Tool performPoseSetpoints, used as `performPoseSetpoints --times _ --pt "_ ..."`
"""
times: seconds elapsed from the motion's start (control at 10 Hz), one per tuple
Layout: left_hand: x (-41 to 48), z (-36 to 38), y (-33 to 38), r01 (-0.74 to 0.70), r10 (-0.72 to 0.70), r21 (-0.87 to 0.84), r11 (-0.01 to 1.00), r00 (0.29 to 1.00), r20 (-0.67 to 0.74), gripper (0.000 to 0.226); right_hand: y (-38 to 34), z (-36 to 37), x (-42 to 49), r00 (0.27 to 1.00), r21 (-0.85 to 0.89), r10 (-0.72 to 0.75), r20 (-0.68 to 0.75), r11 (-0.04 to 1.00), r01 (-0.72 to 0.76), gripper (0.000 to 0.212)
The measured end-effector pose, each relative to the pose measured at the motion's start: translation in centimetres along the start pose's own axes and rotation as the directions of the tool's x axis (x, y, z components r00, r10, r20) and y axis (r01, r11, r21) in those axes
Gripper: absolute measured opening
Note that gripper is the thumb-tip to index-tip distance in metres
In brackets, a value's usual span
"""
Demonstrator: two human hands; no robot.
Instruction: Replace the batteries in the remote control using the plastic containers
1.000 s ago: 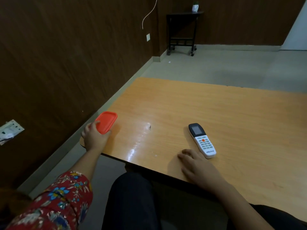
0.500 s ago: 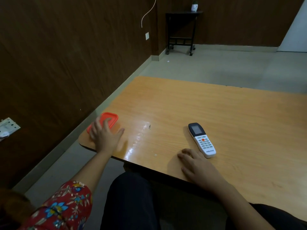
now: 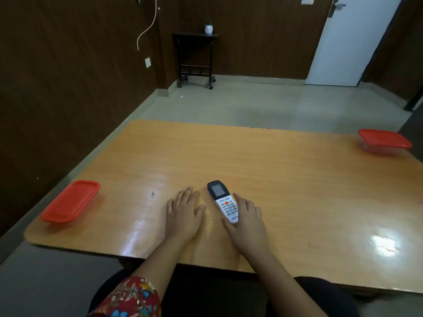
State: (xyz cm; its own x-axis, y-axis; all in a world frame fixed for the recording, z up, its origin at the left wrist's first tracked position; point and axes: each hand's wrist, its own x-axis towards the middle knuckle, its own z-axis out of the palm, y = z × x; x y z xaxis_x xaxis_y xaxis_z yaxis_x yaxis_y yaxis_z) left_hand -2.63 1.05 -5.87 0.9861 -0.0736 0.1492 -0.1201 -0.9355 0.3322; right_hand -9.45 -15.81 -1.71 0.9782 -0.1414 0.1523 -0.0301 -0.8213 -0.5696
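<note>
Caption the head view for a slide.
Both hands flank a white remote control on a wooden table, red-lidded containers at either end.

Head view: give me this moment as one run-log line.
left hand flat on table | right hand grasping remote, buttons up | both red-lidded containers closed

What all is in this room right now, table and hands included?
table: 1, orange wood, centre
container: 2, red-lidded, near left edge; other at far right edge
remote control: 1, white and black, face up mid-table
side table: 1, dark, by far wall
small pot: 1, white, on side table
door: 1, white, far right
left hand: flat on table, beside remote
right hand: fingers around remote's near end
</note>
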Motion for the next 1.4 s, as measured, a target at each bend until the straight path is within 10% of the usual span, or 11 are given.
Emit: performPoseSetpoints --times 0.2,0.6,1.4 --pt "0.3 0.3 0.2 0.034 -0.035 0.038 0.999 0.999 0.015 0.054 0.8 1.8 2.5 0.991 -0.068 0.101 0.088 0.993 -0.096 0.090" --pt "0.4 0.4 0.3 0.049 -0.049 0.036 0.998 0.999 -0.006 0.054 1.7 2.2 10.1 0.908 0.110 0.357 -0.218 0.934 -0.340 0.063" --pt "0.3 -0.1 0.7 0.044 -0.044 0.009 0.999 0.999 -0.026 0.052 2.4 2.1 11.2 0.902 0.048 0.364 -0.232 0.930 -0.363 0.087"
